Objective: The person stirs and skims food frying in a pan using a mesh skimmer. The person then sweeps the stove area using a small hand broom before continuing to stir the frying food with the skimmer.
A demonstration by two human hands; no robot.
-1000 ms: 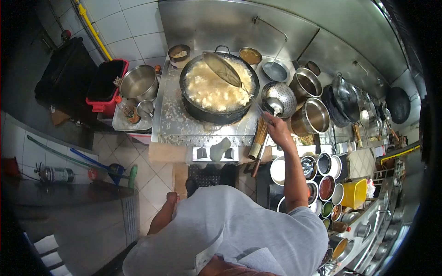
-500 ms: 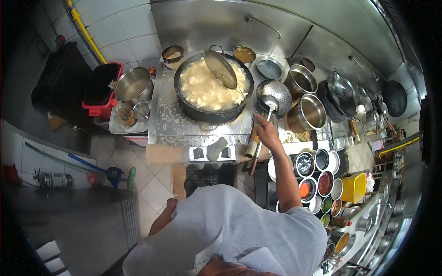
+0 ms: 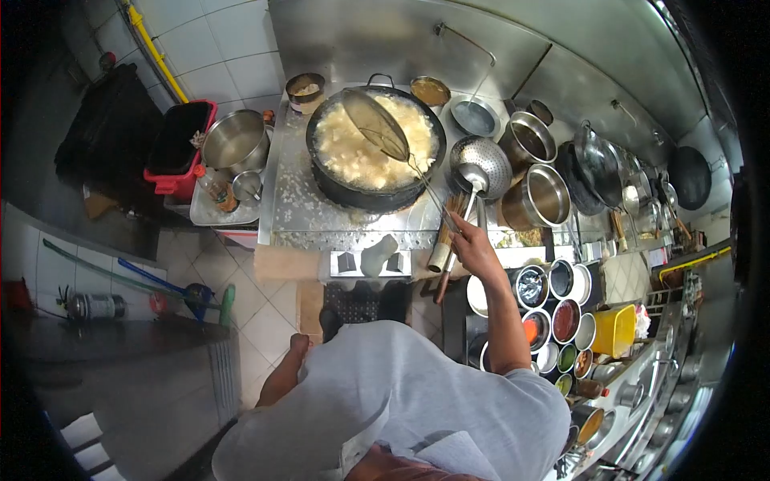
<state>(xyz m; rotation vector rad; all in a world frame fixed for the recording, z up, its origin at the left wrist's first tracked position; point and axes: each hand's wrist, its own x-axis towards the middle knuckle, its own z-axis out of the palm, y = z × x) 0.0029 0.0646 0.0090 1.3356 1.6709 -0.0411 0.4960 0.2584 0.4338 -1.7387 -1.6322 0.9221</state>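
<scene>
My right hand (image 3: 473, 247) is wrapped round the handle end of a wire-mesh skimmer (image 3: 375, 124). The skimmer's round mesh head is tilted above the large black wok (image 3: 337, 189), over its left and middle part. Inside the wok, pale battered-looking pieces bubble in foaming oil (image 3: 353, 156). A perforated ladle (image 3: 481, 167) with a long handle lies just right of the wok, close to my right hand. My left hand (image 3: 300, 345) hangs low beside my body, away from the stove; its fingers are too small and hidden to make out.
Steel pots (image 3: 536, 196) stand right of the wok. Several sauce containers (image 3: 566, 318) sit in a rack at my right, near a yellow bin (image 3: 614, 330). At left are a big steel pot (image 3: 235, 143), a bottle (image 3: 216, 191) on a tray and a red bin (image 3: 172, 180).
The skimmer head has shifted left over the wok and looks more slanted. My right hand has moved slightly right and down with the handle. My left hand hangs nearly as before.
</scene>
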